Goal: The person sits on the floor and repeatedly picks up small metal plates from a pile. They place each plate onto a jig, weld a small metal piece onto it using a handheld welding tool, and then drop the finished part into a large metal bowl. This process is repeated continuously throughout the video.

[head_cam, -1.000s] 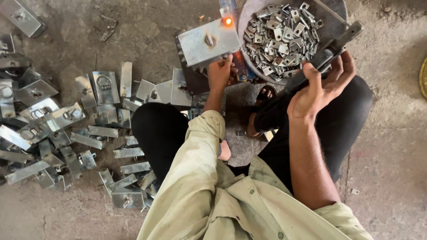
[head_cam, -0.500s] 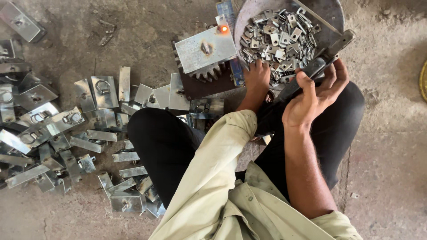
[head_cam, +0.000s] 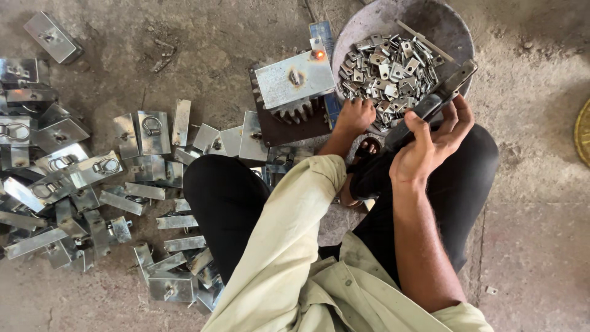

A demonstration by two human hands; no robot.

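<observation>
your right hand (head_cam: 430, 150) grips a long dark metal bar (head_cam: 430, 106), fingers wrapped around its lower part, thumb on top; the bar runs up and to the right, its far end over the rim of a round grey pan (head_cam: 430, 24). your left hand (head_cam: 355, 115) is closed in a loose fist at the near edge of the heap of small stamped metal pieces (head_cam: 387, 71) in that pan; can't tell if it pinches a piece, the fingertips are curled under. just left of the pan sits a grey metal box (head_cam: 295, 79) with a lit orange lamp (head_cam: 318, 54) on its top corner and a row of teeth along its lower edge, on a dark base plate (head_cam: 289, 126). a blue strip (head_cam: 324, 34) sticks out behind the box. you sit on the concrete floor (head_cam: 534, 203) in black trousers (head_cam: 227, 197) and a pale green long sleeve (head_cam: 289, 246). to your left, a spread of shiny rectangular metal plates (head_cam: 92, 178) covers the floor, some with wire rings on them, reaching to your left knee.
</observation>
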